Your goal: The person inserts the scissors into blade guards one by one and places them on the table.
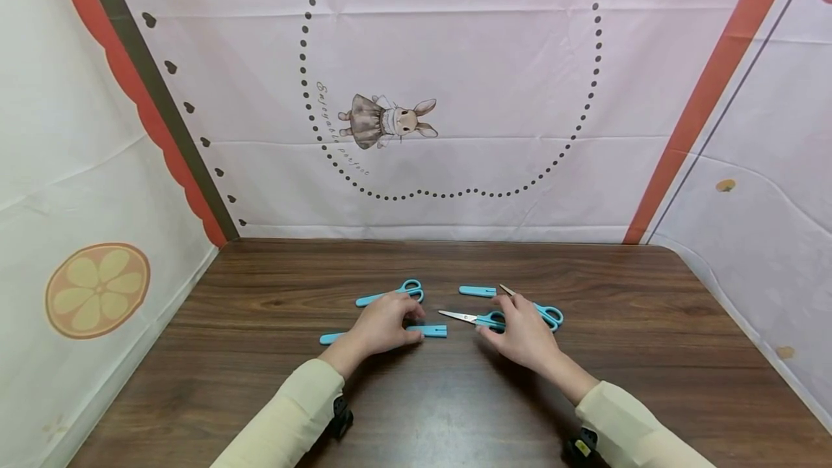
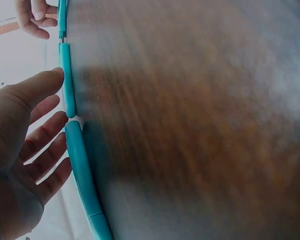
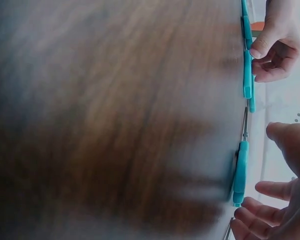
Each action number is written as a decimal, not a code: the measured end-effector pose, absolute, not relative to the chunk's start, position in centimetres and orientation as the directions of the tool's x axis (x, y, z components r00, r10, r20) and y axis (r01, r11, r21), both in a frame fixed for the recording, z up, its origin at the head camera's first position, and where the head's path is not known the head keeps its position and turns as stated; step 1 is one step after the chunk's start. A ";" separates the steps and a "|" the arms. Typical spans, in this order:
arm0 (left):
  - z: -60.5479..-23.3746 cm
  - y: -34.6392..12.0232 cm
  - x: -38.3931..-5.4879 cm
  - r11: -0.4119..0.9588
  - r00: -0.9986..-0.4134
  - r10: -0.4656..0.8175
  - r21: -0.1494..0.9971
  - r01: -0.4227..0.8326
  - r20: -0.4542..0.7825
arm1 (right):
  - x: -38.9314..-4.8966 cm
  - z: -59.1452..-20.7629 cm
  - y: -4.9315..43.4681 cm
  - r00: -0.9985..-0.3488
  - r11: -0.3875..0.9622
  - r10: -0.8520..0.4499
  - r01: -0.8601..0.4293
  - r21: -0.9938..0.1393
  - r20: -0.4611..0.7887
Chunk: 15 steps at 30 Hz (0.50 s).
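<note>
My left hand (image 1: 388, 321), fingers loosely bent and apart, hovers over a blue scissor sheath (image 1: 434, 331); its thumb tip is right at the sheath's edge. A blue rounded end (image 1: 330, 339) shows on the other side of that hand, the middle hidden beneath it. Just behind lie sheathed scissors (image 1: 370, 300) with blue handle loops. My right hand (image 1: 525, 332) is spread over two bare-bladed scissors. The nearer scissors (image 1: 463, 316) point left, their handle by the thumb. The farther scissors (image 1: 550, 316) lie partly hidden under the fingers. Neither hand grips anything.
Another blue sheath (image 1: 477, 291) lies behind the nearer scissors. All of it rests on a dark wooden table (image 1: 416, 410). A printed cloth (image 1: 507, 92) hangs along the table's back edge, with more cloth at both sides. Each wrist wears a small black device.
</note>
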<state>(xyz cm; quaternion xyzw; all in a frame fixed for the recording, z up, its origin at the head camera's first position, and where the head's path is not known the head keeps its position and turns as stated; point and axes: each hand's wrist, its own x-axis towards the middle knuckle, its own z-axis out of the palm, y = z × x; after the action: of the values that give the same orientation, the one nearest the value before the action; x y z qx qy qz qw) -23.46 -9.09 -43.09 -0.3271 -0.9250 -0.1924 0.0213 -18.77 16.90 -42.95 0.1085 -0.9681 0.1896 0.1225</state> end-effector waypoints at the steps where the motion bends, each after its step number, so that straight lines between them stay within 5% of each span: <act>1: -43.1 -9.1 -23.5 0.713 -0.785 0.598 0.339 0.614 0.164 | -18.7 -43.0 16.9 -0.946 0.905 -0.164 -0.257 -0.339 0.279; 15: -43.2 -9.1 -23.4 0.717 -0.782 0.607 0.328 0.615 0.142 | -18.6 -43.1 16.7 -0.959 0.932 -0.133 -0.206 -0.296 0.250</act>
<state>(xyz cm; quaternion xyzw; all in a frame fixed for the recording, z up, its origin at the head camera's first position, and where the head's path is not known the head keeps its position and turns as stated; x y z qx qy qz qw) -23.41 -9.14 -43.19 -0.3297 -0.9264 -0.1813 0.0119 -18.63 16.68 -43.12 0.0869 -0.9764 0.1619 0.1136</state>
